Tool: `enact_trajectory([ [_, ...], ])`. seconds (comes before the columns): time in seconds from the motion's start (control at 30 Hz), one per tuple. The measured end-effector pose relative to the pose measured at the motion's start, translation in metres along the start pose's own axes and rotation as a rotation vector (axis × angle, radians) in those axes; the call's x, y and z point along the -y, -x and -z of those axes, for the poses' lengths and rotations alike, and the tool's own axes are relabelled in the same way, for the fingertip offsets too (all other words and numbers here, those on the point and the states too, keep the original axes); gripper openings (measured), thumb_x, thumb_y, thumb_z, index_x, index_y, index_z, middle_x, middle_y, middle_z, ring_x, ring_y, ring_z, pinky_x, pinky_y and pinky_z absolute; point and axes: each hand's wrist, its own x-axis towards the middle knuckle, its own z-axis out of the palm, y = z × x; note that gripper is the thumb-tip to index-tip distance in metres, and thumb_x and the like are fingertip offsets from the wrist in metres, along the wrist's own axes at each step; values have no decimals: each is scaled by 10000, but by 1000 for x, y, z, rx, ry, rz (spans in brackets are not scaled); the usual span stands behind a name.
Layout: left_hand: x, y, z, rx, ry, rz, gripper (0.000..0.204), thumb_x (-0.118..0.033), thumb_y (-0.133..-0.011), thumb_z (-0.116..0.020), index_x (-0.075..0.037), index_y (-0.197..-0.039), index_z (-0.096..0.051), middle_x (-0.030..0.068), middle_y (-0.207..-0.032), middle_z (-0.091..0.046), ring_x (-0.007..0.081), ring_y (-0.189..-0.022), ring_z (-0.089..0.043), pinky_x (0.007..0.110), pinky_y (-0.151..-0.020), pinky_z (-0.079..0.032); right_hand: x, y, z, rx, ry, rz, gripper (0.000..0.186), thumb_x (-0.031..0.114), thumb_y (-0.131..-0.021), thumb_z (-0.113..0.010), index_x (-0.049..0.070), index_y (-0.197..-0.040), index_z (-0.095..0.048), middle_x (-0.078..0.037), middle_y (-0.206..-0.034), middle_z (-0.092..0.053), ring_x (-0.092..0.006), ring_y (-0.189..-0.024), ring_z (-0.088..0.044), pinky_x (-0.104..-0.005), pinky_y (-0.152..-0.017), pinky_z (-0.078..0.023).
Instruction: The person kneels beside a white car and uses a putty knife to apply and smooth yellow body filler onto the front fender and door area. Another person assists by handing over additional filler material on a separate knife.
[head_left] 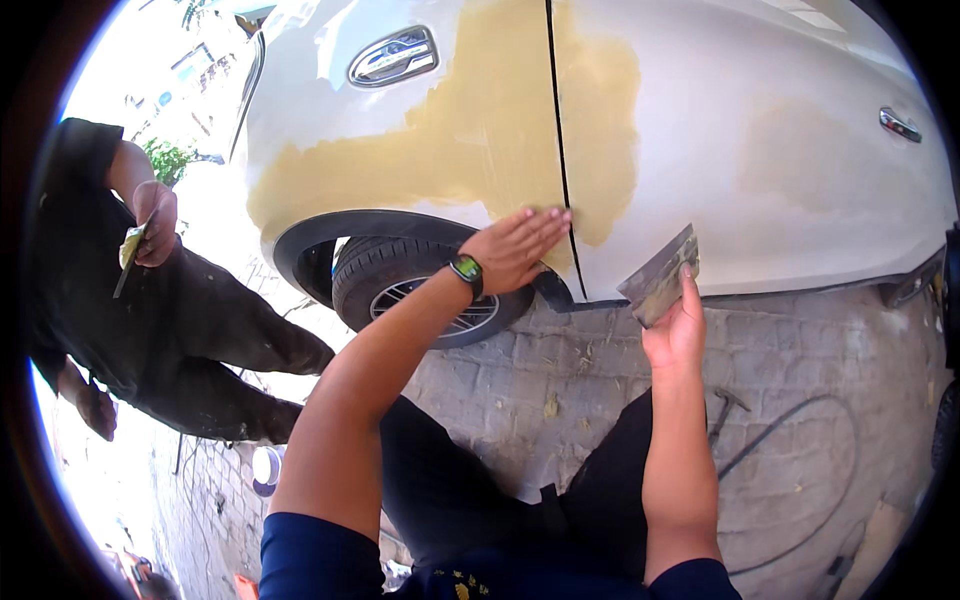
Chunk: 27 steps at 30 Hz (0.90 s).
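Note:
My left hand (516, 250) lies flat with its fingers stretched out on the car's front fender (350, 185), just above the wheel arch and next to the door gap. Yellowish body filler (500, 110) is spread over the fender and the front edge of the door (700, 140). In front of the lower door, my right hand (676, 325) grips a flat metal filler spreader (662, 278). Its blade is tilted and smeared with grey and yellowish stains. The blade looks apart from the door panel.
A co-worker in dark clothes (110, 290) stands at the left, holding a spreader with filler (130, 250). Below my left hand is the front wheel (400, 285). A hammer (724, 412) and a dark hose (790, 420) lie on the paving at the right. A white tub (267, 466) stands at the lower left.

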Motion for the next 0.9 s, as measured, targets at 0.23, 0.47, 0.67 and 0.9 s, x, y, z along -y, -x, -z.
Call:
enact_trajectory([
  [0.23,-98,73,-44,87,461,-97,815,-279,-880,-699,-21,-1598,-413,188,-1707,-331,316,-1591,-310,482,-1306,-220,0,-7,13,-42,-8,38,505,305,-1044,-669,52,-1465,-553,-68,-1462,-632,-268,-1343,-592,-454,-1145,-457],
  [0.47,-31,-6,5,-53,160,240,748,-275,-940,-643,27,-1584,-409,192,-1682,-371,324,-1586,-301,541,-1286,-213,-3,-10,16,-99,15,40,522,301,-1020,-697,44,-1454,-560,-71,-1473,-607,-252,-1352,-564,-455,-1152,-425],
  [0.67,-133,66,-78,455,312,-226,673,-240,-923,-631,-32,-1551,-499,157,-1691,-378,274,-1591,-307,529,-1289,-225,-18,-6,5,-87,35,-11,543,283,-1006,-719,64,-1473,-551,-61,-1497,-602,-247,-1353,-574,-443,-1159,-425],
  [0.9,-81,-15,8,-66,265,389,675,-277,-888,-679,-50,-1510,-550,181,-1661,-416,306,-1577,-335,561,-1270,-226,-7,-1,15,-96,129,27,425,272,-1014,-704,41,-1363,-631,-62,-1379,-658,-220,-1274,-608,-418,-1113,-449],
])
